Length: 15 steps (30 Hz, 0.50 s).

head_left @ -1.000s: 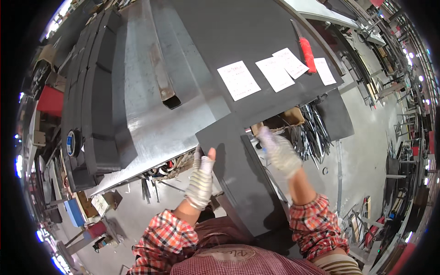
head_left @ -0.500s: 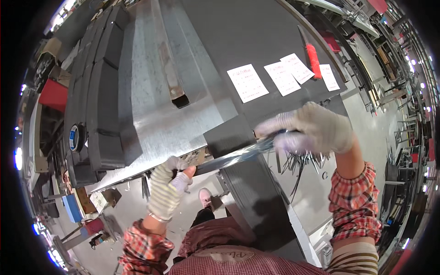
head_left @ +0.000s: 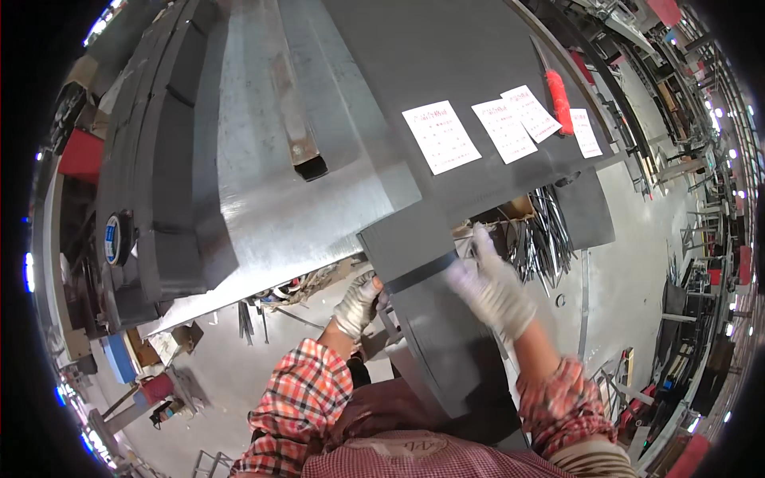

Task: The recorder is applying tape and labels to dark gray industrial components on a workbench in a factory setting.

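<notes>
A stack of long dark grey panels (head_left: 446,334) runs from the table toward my body. Across it, just below the table edge, lies a darker, smooth band (head_left: 418,273). At the stack's left side, my left hand (head_left: 357,309), in a whitish glove with bare fingertips showing, is closed; what it pinches beside the stack is hidden. My right hand (head_left: 496,291), gloved too and partly smeared by motion, is at the stack's right side near the band's end. Its fingers are apart, and nothing shows in them.
On the table are white printed slips (head_left: 441,137), a red-handled knife (head_left: 559,102) and a rusty square metal tube (head_left: 296,127). A black tape roll (head_left: 117,239) rests on dark stacked pieces (head_left: 171,191) at left. Thin dark strips (head_left: 546,235) hang beyond my right hand.
The shiny strip stretched between my hands now appears as a dark band across the stack. My left hand moved right to the stack's side; my right hand moved left and down.
</notes>
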{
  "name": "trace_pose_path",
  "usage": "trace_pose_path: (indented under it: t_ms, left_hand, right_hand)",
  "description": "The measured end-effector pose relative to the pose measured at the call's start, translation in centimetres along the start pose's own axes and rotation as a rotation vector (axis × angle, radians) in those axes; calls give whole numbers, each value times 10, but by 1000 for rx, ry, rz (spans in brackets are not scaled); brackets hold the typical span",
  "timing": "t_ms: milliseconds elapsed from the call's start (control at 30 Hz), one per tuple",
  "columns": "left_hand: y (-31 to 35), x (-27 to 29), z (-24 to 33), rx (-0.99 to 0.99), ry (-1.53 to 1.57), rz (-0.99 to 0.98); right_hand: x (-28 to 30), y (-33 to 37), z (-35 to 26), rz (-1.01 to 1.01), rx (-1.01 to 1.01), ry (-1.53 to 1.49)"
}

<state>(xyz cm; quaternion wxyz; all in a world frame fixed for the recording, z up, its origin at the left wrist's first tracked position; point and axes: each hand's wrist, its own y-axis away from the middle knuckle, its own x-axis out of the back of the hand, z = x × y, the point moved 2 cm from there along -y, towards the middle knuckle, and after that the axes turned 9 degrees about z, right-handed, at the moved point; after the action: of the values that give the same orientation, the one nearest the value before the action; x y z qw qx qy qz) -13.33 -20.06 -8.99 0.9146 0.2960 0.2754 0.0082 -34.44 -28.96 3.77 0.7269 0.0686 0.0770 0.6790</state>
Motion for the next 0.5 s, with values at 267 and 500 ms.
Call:
trace_pose_path:
  t_ms: [267,500]
  left_hand:
    - [49,5,69,-259,112,103]
    - [30,-134,113,-1075,-1166,187]
  right_hand:
    - [50,-51,93,-759,-1281,-1578]
    - [16,12,94,49,-2083,-2829]
